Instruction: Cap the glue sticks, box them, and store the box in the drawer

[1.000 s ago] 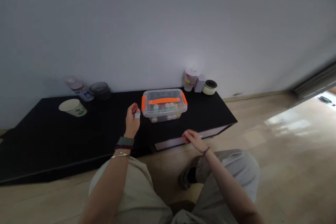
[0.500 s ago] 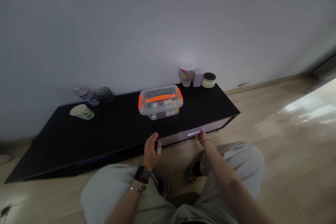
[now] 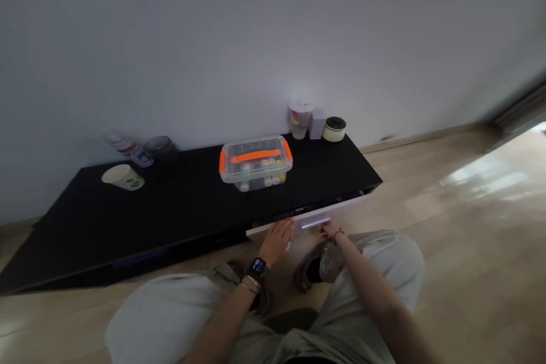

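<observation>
Right grip (image 3: 329,230) hooked on drawer handle (image 3: 314,222); left hand (image 3: 276,242) open.

White drawer front (image 3: 341,209), ajar from the black counter (image 3: 170,210), dark gap along its top edge. Slim metal bar handle (image 3: 315,223), horizontal, mid-front. Right hand (image 3: 328,231): fingers (image 3: 326,229) curled at the handle's lower edge. Left hand (image 3: 277,242): open, fingertips (image 3: 290,224) against the drawer front, just left of the handle.

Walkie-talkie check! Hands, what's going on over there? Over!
Right hand at drawer handle. Left hand open, beside it. Drawer slightly out. Orange-latched plastic box on cabinet top.
</observation>
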Available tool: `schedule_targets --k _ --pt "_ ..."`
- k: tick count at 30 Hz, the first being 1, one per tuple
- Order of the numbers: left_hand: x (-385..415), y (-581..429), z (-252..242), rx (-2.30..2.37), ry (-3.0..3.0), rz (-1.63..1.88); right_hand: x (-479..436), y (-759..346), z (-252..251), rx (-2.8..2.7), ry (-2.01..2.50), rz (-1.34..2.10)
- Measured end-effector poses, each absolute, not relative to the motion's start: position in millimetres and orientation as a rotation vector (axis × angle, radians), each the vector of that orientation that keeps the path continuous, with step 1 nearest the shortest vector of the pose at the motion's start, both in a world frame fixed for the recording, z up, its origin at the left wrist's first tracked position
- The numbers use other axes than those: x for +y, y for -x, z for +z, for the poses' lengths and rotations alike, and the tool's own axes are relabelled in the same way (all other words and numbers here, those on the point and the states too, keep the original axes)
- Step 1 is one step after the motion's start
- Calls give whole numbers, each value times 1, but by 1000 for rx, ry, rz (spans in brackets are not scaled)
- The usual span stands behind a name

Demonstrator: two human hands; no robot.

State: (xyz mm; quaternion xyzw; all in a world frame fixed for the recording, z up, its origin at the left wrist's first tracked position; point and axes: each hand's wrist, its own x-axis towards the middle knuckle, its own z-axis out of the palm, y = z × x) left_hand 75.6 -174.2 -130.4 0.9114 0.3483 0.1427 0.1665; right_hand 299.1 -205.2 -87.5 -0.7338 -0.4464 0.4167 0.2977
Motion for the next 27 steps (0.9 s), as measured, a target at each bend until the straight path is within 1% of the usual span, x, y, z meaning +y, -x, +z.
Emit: schedule_targets --k 2,4,6,7,8,11,14,16,18,21,27 --pt "-176 -81 -134 993 -2591 413 -209 -306 -85 -1235 2007 1311" --pt "-178 -83 -134 1022 -2575 423 -207 -309 -72 -1302 1993 1504" --pt "-181 -82 -131 1084 -2553 390 -195 -308 -47 -1490 1795 1633" --pt "-182 -81 -128 1126 -2540 356 -185 -306 -30 -1646 1597 1673" --pt "-184 -79 -125 1169 -2527 315 -172 -303 -13 -1815 1379 1607" --pt "-186 -71 -116 1268 -2473 206 -119 -283 35 -1860 1330 1335" --pt "-187 -59 -110 1320 -2396 143 -58 -251 61 -1953 1440 570" --pt "-188 -51 -107 1354 -2342 128 -24 -227 63 -2023 1477 287" --pt "-190 -45 -105 1367 -2305 119 0 -207 58 -2153 1479 191" --pt "-193 -41 -102 1349 -2259 56 19 -187 50 -2369 1500 188" --pt "-195 -40 -95 1268 -2167 -43 27 -176 55 -2598 1522 27"
